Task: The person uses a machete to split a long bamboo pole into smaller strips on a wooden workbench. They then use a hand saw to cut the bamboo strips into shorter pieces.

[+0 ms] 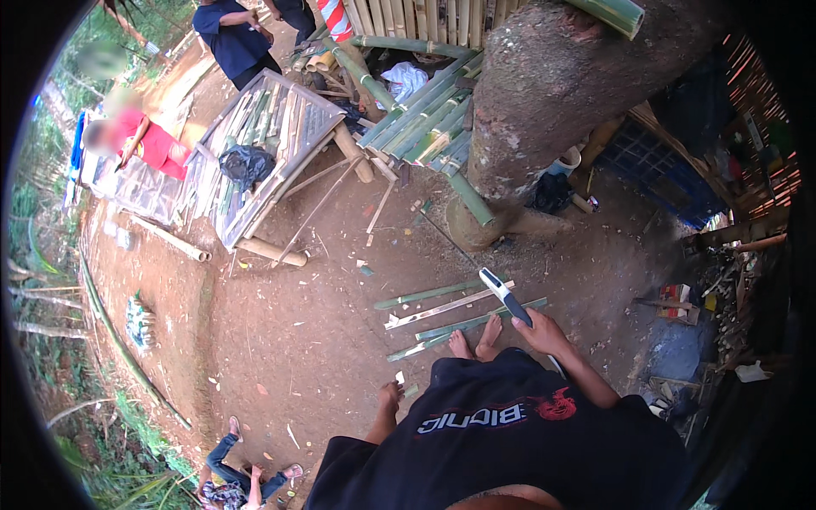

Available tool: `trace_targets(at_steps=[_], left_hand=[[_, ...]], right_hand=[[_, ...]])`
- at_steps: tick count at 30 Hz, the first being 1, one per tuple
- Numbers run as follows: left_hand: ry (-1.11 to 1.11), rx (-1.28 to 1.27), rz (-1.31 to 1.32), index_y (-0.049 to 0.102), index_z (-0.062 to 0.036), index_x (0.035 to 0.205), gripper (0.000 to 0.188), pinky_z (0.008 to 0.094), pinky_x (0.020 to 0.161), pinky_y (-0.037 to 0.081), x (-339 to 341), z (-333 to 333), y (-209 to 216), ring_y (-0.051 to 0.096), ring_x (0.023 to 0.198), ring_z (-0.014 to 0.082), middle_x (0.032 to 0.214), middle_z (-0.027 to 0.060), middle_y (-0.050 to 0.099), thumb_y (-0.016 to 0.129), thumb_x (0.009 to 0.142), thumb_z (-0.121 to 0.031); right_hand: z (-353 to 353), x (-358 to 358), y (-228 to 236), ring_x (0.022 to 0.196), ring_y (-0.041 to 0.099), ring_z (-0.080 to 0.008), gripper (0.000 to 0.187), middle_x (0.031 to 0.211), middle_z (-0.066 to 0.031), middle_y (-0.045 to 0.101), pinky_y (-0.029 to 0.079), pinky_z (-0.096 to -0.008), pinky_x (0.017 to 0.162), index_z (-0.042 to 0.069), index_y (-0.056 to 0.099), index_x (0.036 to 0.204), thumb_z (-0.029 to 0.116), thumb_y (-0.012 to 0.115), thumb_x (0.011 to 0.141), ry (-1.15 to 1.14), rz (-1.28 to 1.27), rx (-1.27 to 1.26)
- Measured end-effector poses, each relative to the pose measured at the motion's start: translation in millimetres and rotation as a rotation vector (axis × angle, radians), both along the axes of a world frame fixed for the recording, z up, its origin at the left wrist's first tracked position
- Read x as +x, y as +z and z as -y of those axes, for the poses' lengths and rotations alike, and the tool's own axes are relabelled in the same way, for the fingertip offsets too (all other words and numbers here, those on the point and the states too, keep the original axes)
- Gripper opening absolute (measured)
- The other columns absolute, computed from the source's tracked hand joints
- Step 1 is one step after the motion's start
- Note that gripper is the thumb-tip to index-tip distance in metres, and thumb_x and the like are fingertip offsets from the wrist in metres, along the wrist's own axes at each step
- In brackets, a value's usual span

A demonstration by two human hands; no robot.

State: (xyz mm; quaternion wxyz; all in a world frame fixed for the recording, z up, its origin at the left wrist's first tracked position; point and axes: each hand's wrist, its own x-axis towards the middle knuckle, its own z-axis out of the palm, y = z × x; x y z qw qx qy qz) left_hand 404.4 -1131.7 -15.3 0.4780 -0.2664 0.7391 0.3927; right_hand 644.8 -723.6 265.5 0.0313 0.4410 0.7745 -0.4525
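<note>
left hand (393, 393) mostly hidden behind black shirt (510, 433), knife (505, 296) handle covered

Four split bamboo strips (450, 316), one knife (507, 297), perhaps three bystanders (234, 38).

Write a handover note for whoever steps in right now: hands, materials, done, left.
Right hand: closed on a long white-and-dark tool, probably a knife, pointed away from the body.
Left hand: hanging at the side, apparently holding nothing; too small to tell its grip.
Materials: split bamboo strips lie on the dirt just ahead of the bare feet; more bamboo poles are stacked by the tree trunk.
Done: several strips already split.
Left: the tool touches no bamboo now; the stacked poles look whole.
</note>
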Motion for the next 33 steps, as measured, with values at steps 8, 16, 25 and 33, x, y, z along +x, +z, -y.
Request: trace_targets(at_steps=[8, 16, 25, 33], left_hand=[[-0.21, 0.144, -0.166, 0.06, -0.0023, 0.115, 0.029, 0.0341, 0.067, 0.051, -18.4, -121.3, 39.1, 0.062, 0.083, 0.0213, 0.1, 0.0094, 0.067, 0.05, 0.098, -0.023], [-0.163, 0.145, -0.252, 0.061, -0.0045, 0.112, 0.025, 0.0356, 0.072, 0.049, -17.7, -143.9, 68.2, 0.06, 0.08, 0.0188, 0.093, 0.0076, 0.065, 0.051, 0.099, -0.023], [0.065, 0.008, -0.132, 0.06, -0.0015, 0.104, 0.021, 0.0325, 0.057, 0.047, 38.0, -104.2, 30.5, 0.059, 0.07, 0.0173, 0.085, 0.0073, 0.064, 0.055, 0.095, -0.02], [-0.106, -0.147, -0.55, 0.065, 0.004, 0.099, 0.032, 0.0416, 0.073, 0.051, -65.9, -169.6, -27.1, 0.067, 0.084, 0.0327, 0.087, 0.0202, 0.069, 0.06, 0.091, -0.027]], right_hand=[[-34.6, 32.8, -33.3, 0.076, 0.068, -0.0318, 0.04, 0.077, -0.0184, 0.064, 0.05, -0.0414, 0.066, 0.001, 0.059, 0.1, 0.04, 0.056, 0.096, -0.03, -0.051, 0.026], [-56.6, 27.3, -2.5, 0.086, 0.062, -0.0469, 0.047, 0.082, -0.0254, 0.063, 0.048, -0.049, 0.069, 0.001, 0.057, 0.096, 0.048, 0.053, 0.095, 0.0, -0.018, -0.054], [-79.6, 7.1, -28.9, 0.047, 0.051, -0.0084, 0.029, 0.062, 0.0002, 0.051, 0.04, -0.026, 0.039, 0.005, 0.051, 0.108, 0.032, 0.053, 0.099, 0.0, -0.148, -0.188], [-133.9, -126.5, 3.6, 0.061, 0.053, -0.0182, 0.046, 0.079, -0.0087, 0.056, 0.045, -0.034, 0.059, 0.009, 0.038, 0.142, 0.029, 0.046, 0.102, -0.021, -0.368, -0.143]])
